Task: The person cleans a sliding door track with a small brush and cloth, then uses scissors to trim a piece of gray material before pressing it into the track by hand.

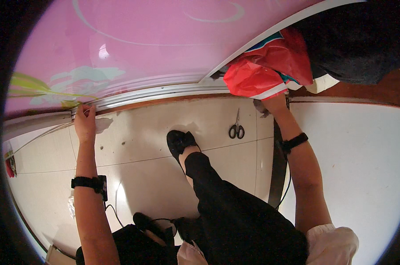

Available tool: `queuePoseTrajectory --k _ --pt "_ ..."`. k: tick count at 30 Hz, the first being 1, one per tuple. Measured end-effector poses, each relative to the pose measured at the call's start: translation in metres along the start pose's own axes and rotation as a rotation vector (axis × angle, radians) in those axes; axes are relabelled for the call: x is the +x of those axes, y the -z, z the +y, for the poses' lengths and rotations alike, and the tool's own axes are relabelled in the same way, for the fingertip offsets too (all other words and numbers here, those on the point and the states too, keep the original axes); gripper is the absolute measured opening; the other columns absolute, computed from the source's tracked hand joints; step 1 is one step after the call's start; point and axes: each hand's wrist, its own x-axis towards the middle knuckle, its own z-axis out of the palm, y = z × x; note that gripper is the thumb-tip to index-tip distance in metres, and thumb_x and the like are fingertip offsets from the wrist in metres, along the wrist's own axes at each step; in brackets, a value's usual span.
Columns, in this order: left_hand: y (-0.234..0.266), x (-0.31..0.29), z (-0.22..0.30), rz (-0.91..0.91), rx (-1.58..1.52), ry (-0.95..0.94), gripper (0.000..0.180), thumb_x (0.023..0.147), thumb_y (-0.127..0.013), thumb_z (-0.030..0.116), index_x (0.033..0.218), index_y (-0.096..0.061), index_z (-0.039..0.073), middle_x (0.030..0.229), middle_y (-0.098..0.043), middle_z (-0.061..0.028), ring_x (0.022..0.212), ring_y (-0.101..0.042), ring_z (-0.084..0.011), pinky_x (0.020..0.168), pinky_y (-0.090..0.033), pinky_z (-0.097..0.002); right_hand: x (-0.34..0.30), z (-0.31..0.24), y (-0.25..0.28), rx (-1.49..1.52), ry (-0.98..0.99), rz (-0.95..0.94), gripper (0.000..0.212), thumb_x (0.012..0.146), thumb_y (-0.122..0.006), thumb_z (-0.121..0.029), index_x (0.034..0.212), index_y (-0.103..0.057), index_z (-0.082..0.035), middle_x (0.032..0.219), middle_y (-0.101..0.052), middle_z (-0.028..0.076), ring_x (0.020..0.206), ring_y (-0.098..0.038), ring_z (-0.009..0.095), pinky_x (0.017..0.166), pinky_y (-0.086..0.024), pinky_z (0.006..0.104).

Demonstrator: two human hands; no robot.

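My left hand (pixel 85 120) is at the lower edge of a pink sliding door panel (pixel 133 48), beside the silver metal track (pixel 164 91). Its thumb and fingers are pinched together there; what they hold is too small to make out. A thin white cord (pixel 43 134) runs from the left up to that hand. On the other side, my right hand (pixel 274 102) reaches into or behind a crumpled red plastic bag (pixel 264 73) in the cabinet opening. The bag hides its fingers, so its grip does not show.
Black-handled scissors (pixel 236 129) lie on the tiled floor (pixel 142 181) below the bag. Dark cloth (pixel 354 44) fills the opening at the upper right. A white surface (pixel 350 163) stands at the right. My black shoe (pixel 180 142) is on the tiles between my arms.
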Motion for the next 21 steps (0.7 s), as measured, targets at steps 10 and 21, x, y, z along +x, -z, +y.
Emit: queuePoseTrajectory --k 10,21 --pt "-0.005 -0.001 -0.003 0.034 -0.012 -0.017 0.024 0.078 -0.060 0.023 0.083 -0.055 0.001 0.074 -0.061 -0.0104 0.068 -0.059 -0.0209 0.064 -0.046 -0.0314 -0.010 -0.004 0.017 0.483 -0.162 0.176 0.028 0.074 -0.061 -0.023 0.090 -0.061 0.000 0.087 -0.062 0.020 0.084 -0.057 0.039 0.072 -0.047 0.0425" --pt "-0.002 -0.002 0.000 0.017 -0.021 -0.020 0.020 0.078 -0.060 0.021 0.082 -0.056 0.002 0.072 -0.060 -0.0085 0.065 -0.058 -0.0184 0.061 -0.044 -0.0306 -0.004 -0.013 0.021 0.019 -0.066 0.064 0.021 0.076 -0.058 -0.021 0.090 -0.063 -0.007 0.083 -0.063 0.017 0.079 -0.060 0.034 0.070 -0.049 0.0417"
